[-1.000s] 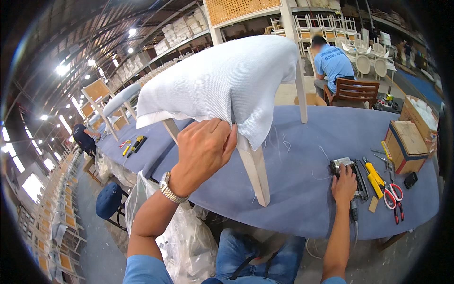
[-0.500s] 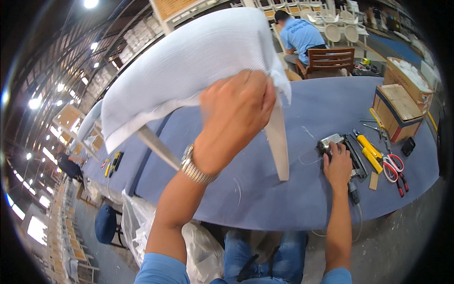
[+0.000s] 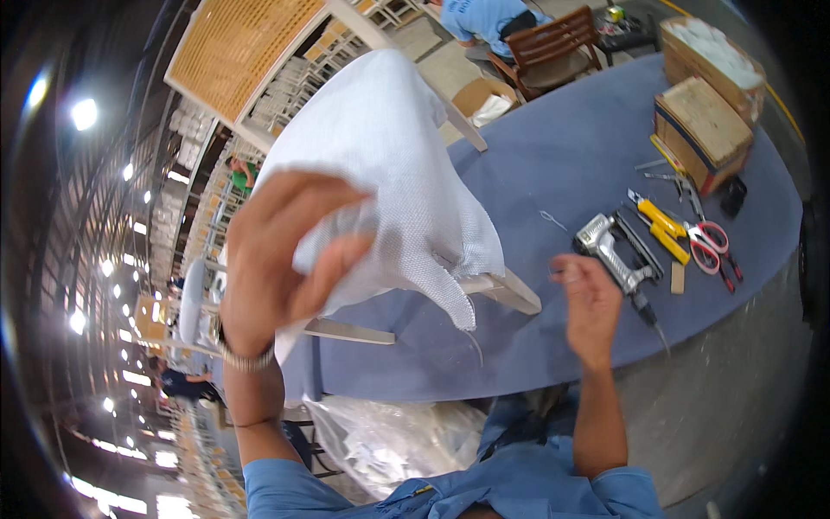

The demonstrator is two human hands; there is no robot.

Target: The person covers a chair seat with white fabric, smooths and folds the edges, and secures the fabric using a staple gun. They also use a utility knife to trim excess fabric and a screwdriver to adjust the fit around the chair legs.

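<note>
The fabric-draped chair (image 3: pixel 380 121) is set on the table (image 3: pixel 519 190), the staple gun (image 3: pixel 606 248) laid right, seemingly for reach. In the left hand (image 3: pixel 272 251), fingers are parted; in the right hand (image 3: pixel 592 307), pinched, contents unclear.

Open tabletop (image 3: pixel 536 173) beyond right hand (image 3: pixel 592 307); staple gun (image 3: pixel 605 244) blocks rightward.

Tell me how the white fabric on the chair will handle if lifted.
The fabric is probably floppy, since it drapes in folds and its corner hangs down. It is likely light for its size, looking like a thin woven sheet. Its edge may fray: a loose thread seems to dangle there.
</note>
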